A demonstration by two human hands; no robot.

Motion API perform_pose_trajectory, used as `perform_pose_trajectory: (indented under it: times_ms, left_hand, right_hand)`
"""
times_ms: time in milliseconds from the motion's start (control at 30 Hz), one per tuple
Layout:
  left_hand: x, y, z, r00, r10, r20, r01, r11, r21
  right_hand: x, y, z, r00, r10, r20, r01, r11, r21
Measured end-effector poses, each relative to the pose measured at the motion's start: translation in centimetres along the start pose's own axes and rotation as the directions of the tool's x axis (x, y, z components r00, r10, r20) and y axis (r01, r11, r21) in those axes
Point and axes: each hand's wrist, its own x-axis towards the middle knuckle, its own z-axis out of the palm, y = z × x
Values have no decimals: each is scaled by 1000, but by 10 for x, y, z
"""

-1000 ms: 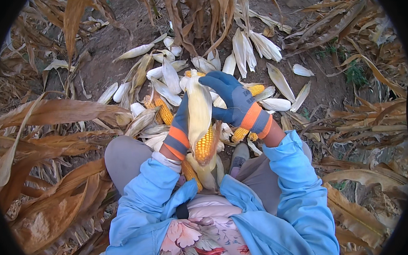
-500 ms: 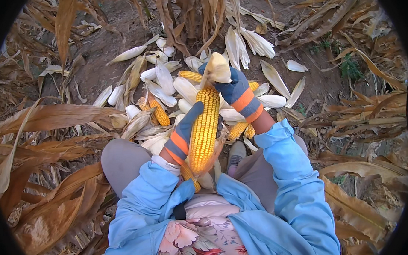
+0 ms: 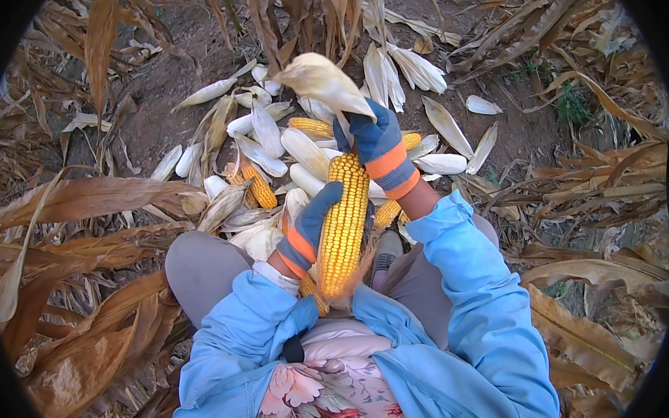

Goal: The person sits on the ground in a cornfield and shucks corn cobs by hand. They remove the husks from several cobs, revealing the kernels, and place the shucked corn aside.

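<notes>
A bare yellow corn cob (image 3: 343, 227) is held slanting in front of my body, with reddish silk trailing at its near end. My left hand (image 3: 313, 225), in a blue-grey glove with orange bands, is closed around its left side, thumb on the kernels. At the far end of the cob my right hand (image 3: 378, 140), gloved alike, is closed on a pale dry husk (image 3: 324, 82) that sticks up and leftward out of the grip. The right fingers partly hide where husk and cob meet. Behind the left wrist another yellow cob (image 3: 310, 290) partly shows.
On the soil ahead lie loose pale husks (image 3: 268, 129) and several peeled cobs, among them one at the left (image 3: 259, 186) and one farther back (image 3: 311, 127). Dry brown corn leaves (image 3: 84, 195) crowd both sides. Dry stalks (image 3: 302, 21) stand ahead.
The husk in my right hand now stretches farther up and left. The cob has shifted slightly right and nearer to me, and its far end shows less husk.
</notes>
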Motion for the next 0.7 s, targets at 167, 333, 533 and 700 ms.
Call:
perform_pose_trajectory:
  times_ms: [167,333,533,700]
  left_hand:
    - [-3,-6,9,995,36,96,-15,978,-210]
    - [-15,-7,39,969,90,230,-5,938,-347]
    - [-18,-2,37,881,98,463,-8,981,-193]
    - [-21,-3,37,929,57,366,4,987,-161]
  right_hand:
    - [12,-17,11,988,25,-153,-11,996,88]
    - [15,-37,-2,984,153,86,-173,748,641]
    - [25,-42,-12,911,-50,409,-347,442,827]
    - [23,-51,-17,923,-21,383,-340,421,841]
